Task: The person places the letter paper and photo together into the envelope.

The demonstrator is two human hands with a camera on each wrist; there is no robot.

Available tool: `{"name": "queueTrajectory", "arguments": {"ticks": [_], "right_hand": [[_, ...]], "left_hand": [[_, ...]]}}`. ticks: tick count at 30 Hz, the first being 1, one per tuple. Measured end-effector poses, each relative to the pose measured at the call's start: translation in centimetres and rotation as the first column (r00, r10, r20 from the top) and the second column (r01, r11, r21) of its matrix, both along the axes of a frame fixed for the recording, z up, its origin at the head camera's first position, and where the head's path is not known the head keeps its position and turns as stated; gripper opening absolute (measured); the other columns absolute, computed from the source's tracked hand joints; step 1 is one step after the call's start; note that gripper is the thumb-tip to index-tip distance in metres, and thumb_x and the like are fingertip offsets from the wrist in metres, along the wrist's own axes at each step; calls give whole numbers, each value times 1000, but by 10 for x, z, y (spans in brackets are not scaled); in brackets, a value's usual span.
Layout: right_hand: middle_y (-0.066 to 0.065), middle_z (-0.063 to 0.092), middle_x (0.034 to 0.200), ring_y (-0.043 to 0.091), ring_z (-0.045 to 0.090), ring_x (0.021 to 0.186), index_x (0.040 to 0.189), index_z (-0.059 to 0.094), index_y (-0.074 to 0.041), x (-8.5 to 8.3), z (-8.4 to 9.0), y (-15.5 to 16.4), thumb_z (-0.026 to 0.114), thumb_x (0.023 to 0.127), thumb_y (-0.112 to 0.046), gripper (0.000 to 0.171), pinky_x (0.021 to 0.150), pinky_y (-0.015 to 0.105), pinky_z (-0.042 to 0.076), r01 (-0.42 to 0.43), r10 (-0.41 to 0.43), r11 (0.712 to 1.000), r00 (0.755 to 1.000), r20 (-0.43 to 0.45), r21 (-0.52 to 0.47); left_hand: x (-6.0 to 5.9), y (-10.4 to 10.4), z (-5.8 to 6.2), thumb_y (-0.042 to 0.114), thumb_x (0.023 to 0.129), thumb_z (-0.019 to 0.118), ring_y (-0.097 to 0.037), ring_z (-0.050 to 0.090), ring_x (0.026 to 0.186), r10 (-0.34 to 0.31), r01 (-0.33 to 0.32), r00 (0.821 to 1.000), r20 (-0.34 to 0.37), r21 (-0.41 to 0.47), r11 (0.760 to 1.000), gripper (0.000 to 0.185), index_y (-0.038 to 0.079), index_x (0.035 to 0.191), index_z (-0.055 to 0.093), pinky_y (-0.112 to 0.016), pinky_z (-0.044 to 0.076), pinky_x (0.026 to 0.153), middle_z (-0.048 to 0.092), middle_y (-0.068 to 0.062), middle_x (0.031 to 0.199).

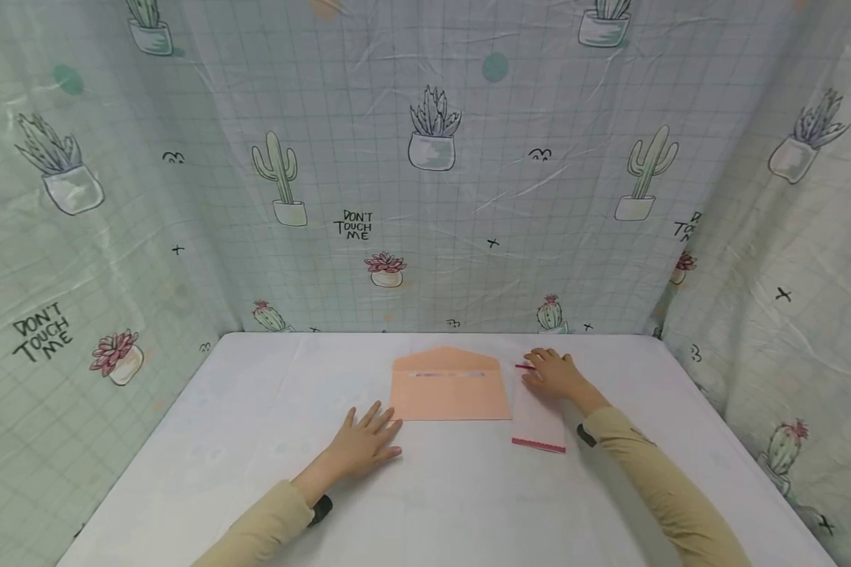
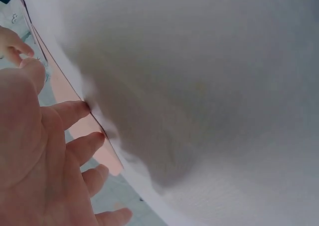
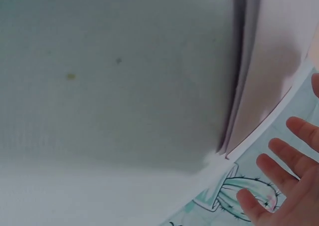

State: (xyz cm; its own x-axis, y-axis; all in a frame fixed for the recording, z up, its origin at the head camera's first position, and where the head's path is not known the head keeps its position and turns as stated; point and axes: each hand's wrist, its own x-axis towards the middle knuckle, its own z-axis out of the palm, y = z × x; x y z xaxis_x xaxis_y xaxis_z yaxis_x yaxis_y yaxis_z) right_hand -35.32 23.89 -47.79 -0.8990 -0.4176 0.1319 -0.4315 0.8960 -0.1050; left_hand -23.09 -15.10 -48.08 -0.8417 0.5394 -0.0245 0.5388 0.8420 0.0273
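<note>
An orange envelope lies on the white table with its flap up and away from me; a thin strip of something pale shows at its mouth. My left hand is spread at its lower left corner, and in the left wrist view the fingertips reach the envelope's near edge. To the envelope's right lies a folded pale pink paper with red strips at both ends. Over its far end is my right hand, fingers loosely extended. In the right wrist view the paper shows several layers.
The white table is bordered by hanging cloth printed with cacti at the back and both sides. A dark band sits at the left wrist and another at the right.
</note>
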Motion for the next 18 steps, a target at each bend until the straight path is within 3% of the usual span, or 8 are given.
{"name": "queueTrajectory", "arguments": {"ticks": [4,8,18], "right_hand": [[22,41,133,41,40,120,127,45,-2,2,4,-1,50,88,-38,53,86,63,32,52,-53,998,998,43,29],[20,38,137,39,37,123,131,40,-4,0,1,-1,47,89,-45,60,89,63,31,76,-82,992,995,64,96],[18,39,137,40,35,124,135,36,-5,-1,-11,-1,45,84,-57,73,92,65,27,75,-85,993,991,106,90]], "left_hand": [[0,-1,-2,48,92,35,-33,23,135,16,-16,1000,5,-5,1000,54,17,136,39,-61,20,102,32,-9,145],[0,-2,-3,52,90,38,-34,23,135,10,-10,1000,-2,-11,1000,58,17,136,38,-62,20,101,32,-9,145],[4,-1,1,58,81,48,-36,26,133,-28,27,999,-26,-40,999,72,12,136,38,-64,22,99,33,-14,143]]}}
